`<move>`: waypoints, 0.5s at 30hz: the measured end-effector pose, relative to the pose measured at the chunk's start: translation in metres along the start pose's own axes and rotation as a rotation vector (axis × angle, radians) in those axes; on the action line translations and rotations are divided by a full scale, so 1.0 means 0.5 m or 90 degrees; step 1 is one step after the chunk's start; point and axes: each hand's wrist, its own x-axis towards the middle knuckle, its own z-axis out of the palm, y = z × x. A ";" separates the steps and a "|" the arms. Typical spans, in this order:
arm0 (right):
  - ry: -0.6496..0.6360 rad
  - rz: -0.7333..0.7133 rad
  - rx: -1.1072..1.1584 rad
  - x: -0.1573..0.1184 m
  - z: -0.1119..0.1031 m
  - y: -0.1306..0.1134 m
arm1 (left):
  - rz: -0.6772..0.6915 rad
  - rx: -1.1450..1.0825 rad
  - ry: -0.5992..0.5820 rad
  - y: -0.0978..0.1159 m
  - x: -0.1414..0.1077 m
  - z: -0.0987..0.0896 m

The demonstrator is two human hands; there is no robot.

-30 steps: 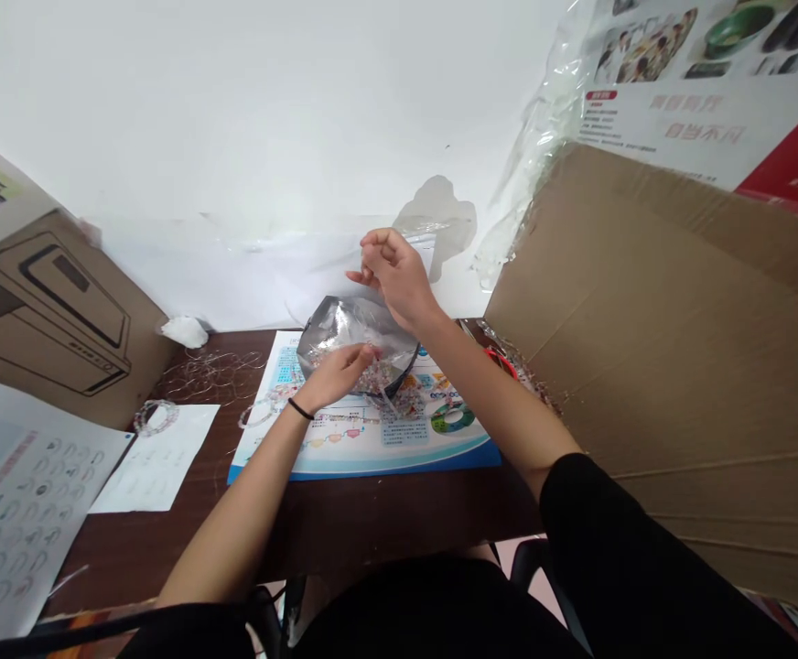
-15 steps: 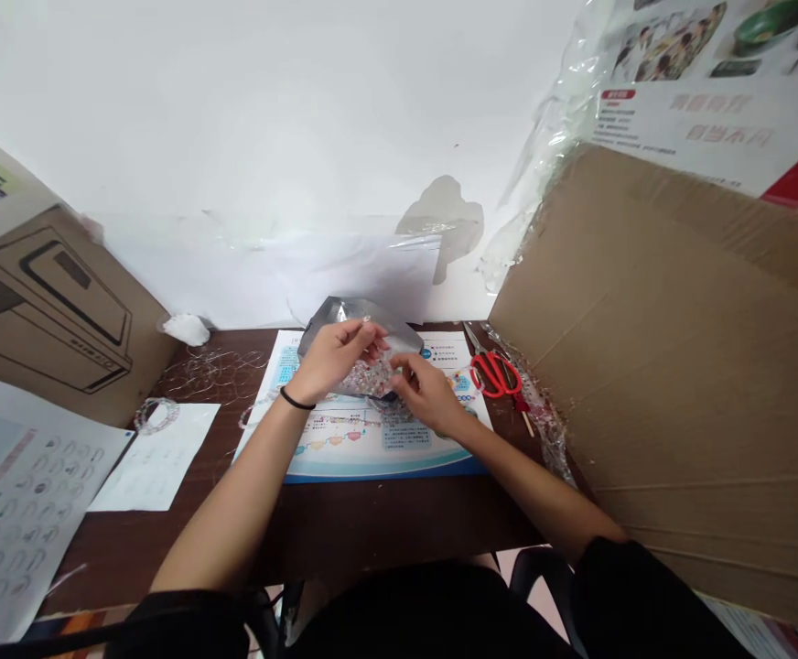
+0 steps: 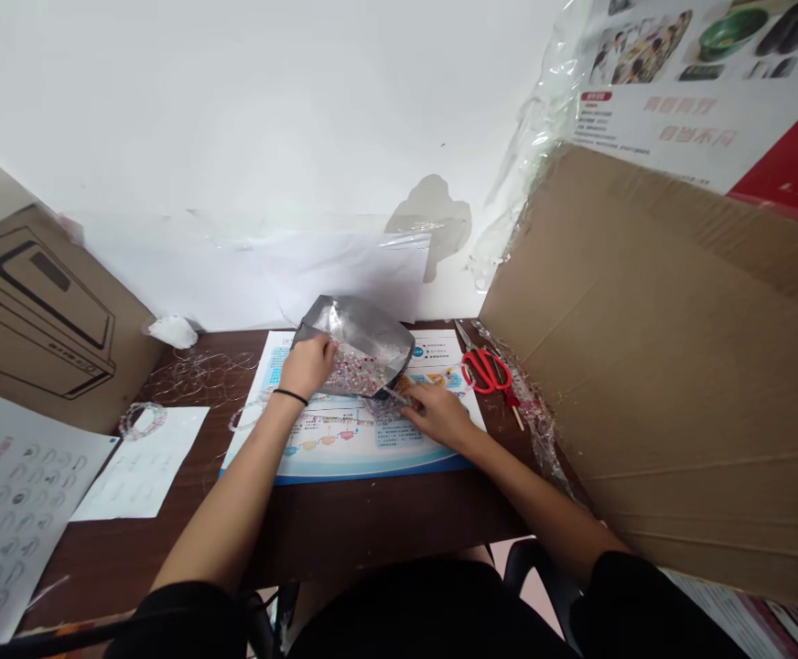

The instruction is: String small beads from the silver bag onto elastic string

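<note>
An open silvery grey bag [image 3: 364,320] lies on a printed sheet [image 3: 344,467], with many small pink, red and clear beads [image 3: 354,371] inside it. My left hand [image 3: 308,364], a black band on its wrist, is at the left side of the bag beside the beads. Its fingers are curled together, and anything between them is too small to make out. Just right of the bag's lower corner, my right hand [image 3: 436,412] is closed on a thin beaded strand. More beads in clear wrap [image 3: 383,410] lie below the bag.
Red-handled scissors [image 3: 487,371] lie at the right, near crumpled clear plastic [image 3: 543,439]. A beaded ring [image 3: 143,421] rests partly on a small white paper [image 3: 158,467] at the left. Tangled clear thread [image 3: 199,371] is behind it. Cardboard panels [image 3: 666,366] stand at both sides.
My left hand has moved down and left to the bag's side, uncovering more of the beads. My right hand has lowered slightly, below the bag's corner. The view has shifted a little.
</note>
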 end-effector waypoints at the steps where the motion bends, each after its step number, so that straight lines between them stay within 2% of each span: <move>1: -0.014 0.008 -0.059 0.002 0.004 0.001 | -0.002 0.050 -0.009 -0.001 -0.004 0.004; 4: -0.062 0.021 -0.176 0.010 0.009 -0.001 | -0.026 0.118 -0.029 0.002 -0.014 0.009; 8: -0.095 -0.024 -0.208 0.022 0.000 -0.002 | 0.005 0.140 -0.027 0.000 -0.023 0.011; 12: -0.085 -0.058 -0.090 0.030 -0.026 0.005 | 0.067 0.141 0.078 0.003 -0.036 0.005; 15: -0.113 -0.042 0.032 0.032 -0.061 -0.004 | 0.157 0.043 0.137 0.022 -0.049 -0.015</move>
